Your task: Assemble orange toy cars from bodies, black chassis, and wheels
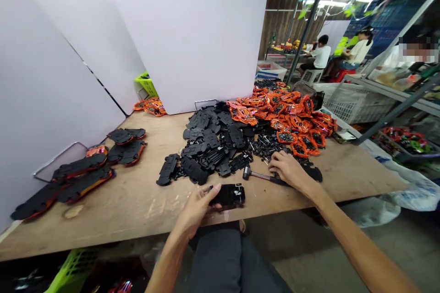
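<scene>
My left hand is closed on one end of a black toy car chassis, held near the table's front edge with its inner side up. Small metal and black parts show at the chassis's right end. My right hand reaches to the edge of a heap of small wheel axles, its fingers bent and pressed down; what they pinch is hidden. Just below that hand lies a small hammer, its metal head to the left and its dark handle partly under the wrist.
Black chassis plates are heaped mid-table, with orange car shells behind to the right. Joined cars lie upside down at left. White panels stand behind. A metal post rises at right; other people sit beyond.
</scene>
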`<state>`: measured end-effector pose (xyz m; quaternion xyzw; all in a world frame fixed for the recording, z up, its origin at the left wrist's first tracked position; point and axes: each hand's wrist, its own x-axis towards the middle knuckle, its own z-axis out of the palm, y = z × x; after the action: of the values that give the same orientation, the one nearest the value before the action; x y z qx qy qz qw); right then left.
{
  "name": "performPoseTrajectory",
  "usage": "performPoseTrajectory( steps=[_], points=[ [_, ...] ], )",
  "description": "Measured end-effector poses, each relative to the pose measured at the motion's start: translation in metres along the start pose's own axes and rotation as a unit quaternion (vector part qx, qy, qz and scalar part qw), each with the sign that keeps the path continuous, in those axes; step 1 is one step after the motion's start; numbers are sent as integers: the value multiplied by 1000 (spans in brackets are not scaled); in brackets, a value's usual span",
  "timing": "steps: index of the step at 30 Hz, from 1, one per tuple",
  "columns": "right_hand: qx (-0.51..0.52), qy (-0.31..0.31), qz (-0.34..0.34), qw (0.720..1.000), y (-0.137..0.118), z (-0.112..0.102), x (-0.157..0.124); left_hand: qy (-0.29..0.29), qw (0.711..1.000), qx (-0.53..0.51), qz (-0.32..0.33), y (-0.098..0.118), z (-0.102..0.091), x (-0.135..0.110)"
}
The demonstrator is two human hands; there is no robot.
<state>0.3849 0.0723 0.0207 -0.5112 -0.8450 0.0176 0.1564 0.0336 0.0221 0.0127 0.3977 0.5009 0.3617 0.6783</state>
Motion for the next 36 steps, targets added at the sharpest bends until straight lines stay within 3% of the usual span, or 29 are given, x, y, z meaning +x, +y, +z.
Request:
performPoseTrajectory(
  steps=[4, 8, 12, 14, 20, 23, 26, 27, 30, 32, 34, 36],
  points=[
    [32, 28, -9, 999, -5, -4, 9, 71, 997, -2, -3, -15, 16, -5],
    [234, 90, -19, 968, -55, -6, 12, 101, 992, -76, 14, -20, 25, -16],
    [328, 16, -102, 939, -128, 25, 7, 126, 985, -117, 25, -25, 30, -16],
    [350, 9, -113, 930, -150, 44, 4, 153, 984, -87, 36, -29, 28, -15],
    [382, 38, -70, 921, -163, 67, -5, 124, 992, -28, 19, -33, 20, -14],
    [357, 18, -91, 930, -156, 62, -4, 121, 992, -46, -3, -30, 19, -11],
    [316, 37, -77, 945, -122, 41, 28, 112, 990, -85, -16, -27, 16, -9],
    [294, 74, -51, 952, -104, 31, 48, 106, 990, -94, -17, -26, 15, -9],
    [182, 219, 142, 948, -45, 1, 132, 97, 990, -104, -10, -30, 14, -7],
    [71, 182, 257, 946, -15, -10, 191, 106, 989, -107, -1, -37, 14, -3],
    [58, 141, 291, 945, 3, -13, 237, 120, 988, -101, 8, -45, 12, 1],
    [67, 105, 300, 946, 12, -15, 265, 129, 987, -90, 16, -50, 9, 5]
  ],
)
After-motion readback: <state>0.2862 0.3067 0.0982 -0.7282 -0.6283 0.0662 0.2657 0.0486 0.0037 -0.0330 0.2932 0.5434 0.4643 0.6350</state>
